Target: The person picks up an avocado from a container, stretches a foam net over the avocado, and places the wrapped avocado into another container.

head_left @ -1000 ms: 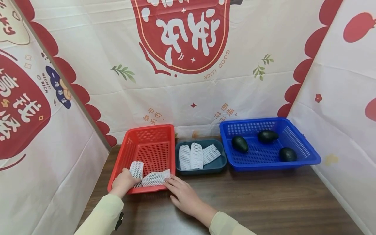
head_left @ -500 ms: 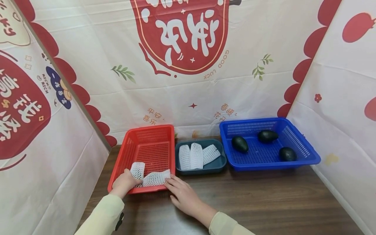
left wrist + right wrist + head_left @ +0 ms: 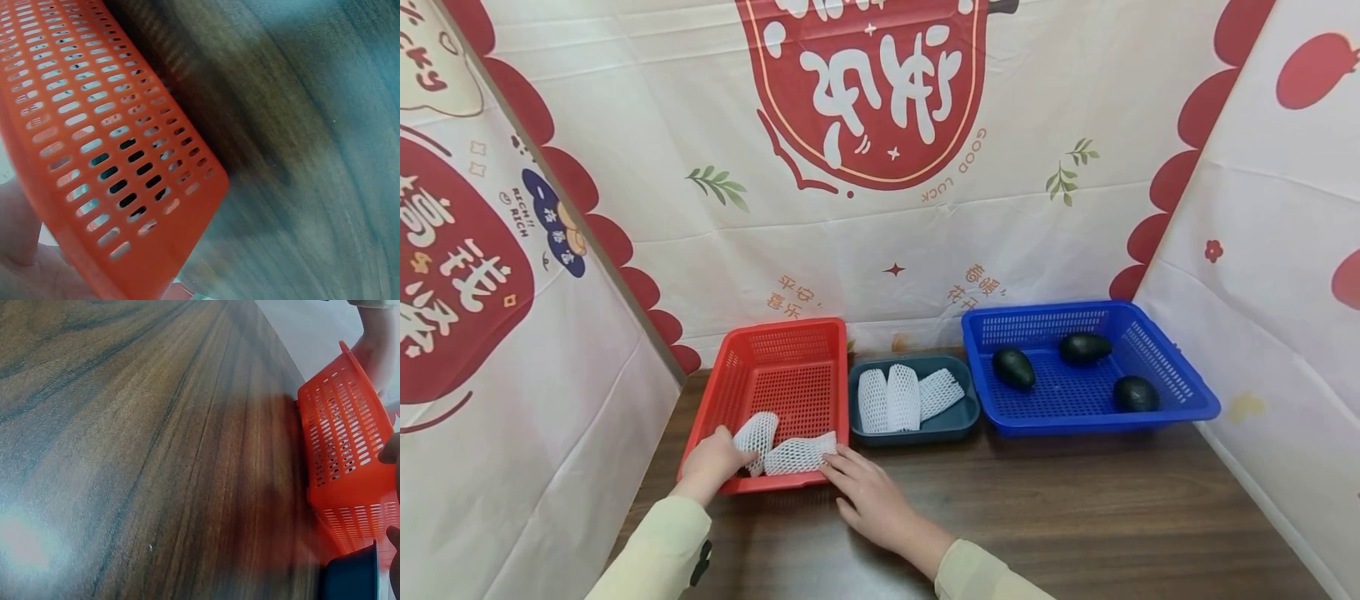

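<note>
In the head view a red basket (image 3: 805, 327) stands on the table at the left. Two white foam net sleeves lie along its near end. My left hand (image 3: 709, 458) reaches over the near-left rim and grips the left foam net sleeve (image 3: 757, 435), thumb towards the right; something dark shows faintly by its lower end. My right hand (image 3: 868, 498) lies across the near-right corner, fingers extended, fingertips at the end of the right foam net sleeve (image 3: 797, 455). Basket walls mostly hide the sleeves in the wrist views.
A dark teal tray (image 3: 955, 423) with several white foam net sleeves (image 3: 903, 398) stands right of the red basket. Further right, a blue basket (image 3: 1037, 425) holds three dark avocados (image 3: 1085, 347). Printed cloth walls (image 3: 887, 242) enclose the wooden table (image 3: 1075, 517).
The left foam net sleeve has turned, its top end leaning further right, as my left hand shifts slightly. My right hand and the right sleeve have stayed in place.
</note>
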Motion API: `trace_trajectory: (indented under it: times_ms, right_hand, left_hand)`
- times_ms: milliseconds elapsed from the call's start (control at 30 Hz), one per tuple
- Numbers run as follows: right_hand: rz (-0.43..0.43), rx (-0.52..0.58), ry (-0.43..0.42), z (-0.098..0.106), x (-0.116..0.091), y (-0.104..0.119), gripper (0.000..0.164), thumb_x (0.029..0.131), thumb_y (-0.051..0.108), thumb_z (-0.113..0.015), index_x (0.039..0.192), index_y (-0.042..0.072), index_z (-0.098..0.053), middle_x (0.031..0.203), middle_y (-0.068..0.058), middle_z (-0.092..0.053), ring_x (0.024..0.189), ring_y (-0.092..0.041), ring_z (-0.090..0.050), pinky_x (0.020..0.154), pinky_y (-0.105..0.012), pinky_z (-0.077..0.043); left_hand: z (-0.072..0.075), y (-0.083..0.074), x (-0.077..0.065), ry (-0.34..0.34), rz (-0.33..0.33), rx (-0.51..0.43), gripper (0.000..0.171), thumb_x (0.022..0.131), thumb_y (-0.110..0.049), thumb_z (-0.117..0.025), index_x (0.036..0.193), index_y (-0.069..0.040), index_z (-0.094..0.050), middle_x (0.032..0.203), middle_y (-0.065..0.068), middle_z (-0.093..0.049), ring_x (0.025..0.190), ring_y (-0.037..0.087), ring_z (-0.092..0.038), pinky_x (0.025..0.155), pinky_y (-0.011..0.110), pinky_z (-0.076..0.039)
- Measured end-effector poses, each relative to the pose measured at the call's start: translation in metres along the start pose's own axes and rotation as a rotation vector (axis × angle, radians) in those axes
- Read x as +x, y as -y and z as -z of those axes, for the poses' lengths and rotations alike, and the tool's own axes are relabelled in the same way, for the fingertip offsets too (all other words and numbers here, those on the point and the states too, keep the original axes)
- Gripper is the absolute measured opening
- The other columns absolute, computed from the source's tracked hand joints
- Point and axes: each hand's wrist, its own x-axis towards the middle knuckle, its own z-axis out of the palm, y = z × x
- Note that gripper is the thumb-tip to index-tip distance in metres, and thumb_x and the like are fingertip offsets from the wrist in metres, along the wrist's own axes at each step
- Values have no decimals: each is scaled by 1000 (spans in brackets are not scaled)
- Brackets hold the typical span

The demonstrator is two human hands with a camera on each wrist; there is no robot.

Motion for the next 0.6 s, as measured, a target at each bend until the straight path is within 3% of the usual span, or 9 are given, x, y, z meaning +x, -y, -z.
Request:
trace_trajectory:
  times_ms: [167,400,600]
  right_hand:
    - [3,-8,20,2,0,-2,51,88,15,-69,137,10,-56,144,-5,-49,139,-25,-35,105,-46,-38]
    - [-10,2,35,2,-1,-4,50,89,17,-68,137,12,-56,144,-3,-49,140,-23,-34,104,-46,-39]
    - [-29,-36,54,2,1,0,50,90,19,-68,138,13,-56,145,-2,-48,140,-21,-34,106,-45,-37]
  left_hand:
    - [1,-1,1,-19,-18,-32,61,83,-34,-76,114,10,-49,89,20,-59,76,31,-56,73,49,-53]
    - [-6,-2,12,8,-21,-84,72,87,-38,-71,125,15,-41,103,28,-58,82,33,-57,78,49,-53]
    - [-8,1,18,52,-41,-153,73,78,-33,-80,123,12,-43,102,23,-58,85,32,-56,84,52,-51]
